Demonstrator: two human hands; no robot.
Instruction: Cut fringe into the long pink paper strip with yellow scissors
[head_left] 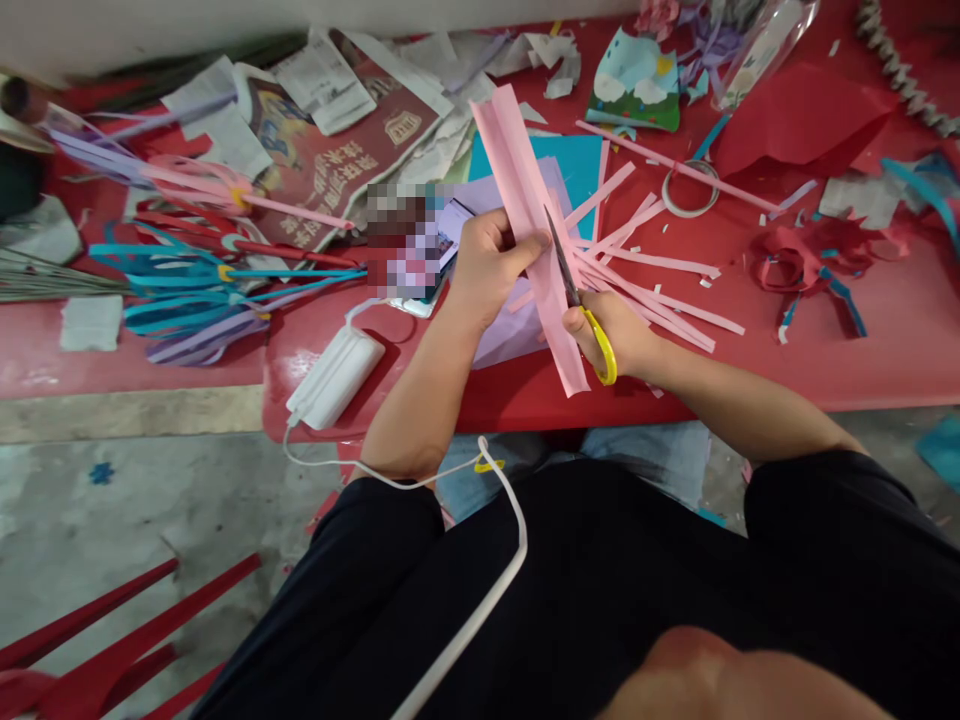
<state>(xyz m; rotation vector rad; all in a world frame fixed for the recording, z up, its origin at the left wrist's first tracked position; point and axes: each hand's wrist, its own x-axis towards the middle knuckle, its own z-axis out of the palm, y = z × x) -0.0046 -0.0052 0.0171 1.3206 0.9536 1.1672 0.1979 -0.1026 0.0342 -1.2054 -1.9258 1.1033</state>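
Note:
A long folded pink paper (pixel 525 190) is pinched between the thumb and fingers of my left hand (pixel 491 260), near its middle. My right hand (pixel 611 325) grips yellow-handled scissors (pixel 602 345), whose blades lie along the right side of the pink paper and point up and away from me. Beyond my right hand, several narrow pink strips (pixel 675 315) fan out over the red table (pixel 795 350). Purple sheets (pixel 502 345) and a blue sheet (pixel 602 160) lie beneath and behind the pink paper.
A white power bank (pixel 337 375) with a cable and a phone (pixel 450 225) lie left of my hands. Blue looped paper strips (pixel 180 270) and newspaper (pixel 322 150) are farther left. To the right are a tape roll (pixel 690 190) and red scraps (pixel 787 255).

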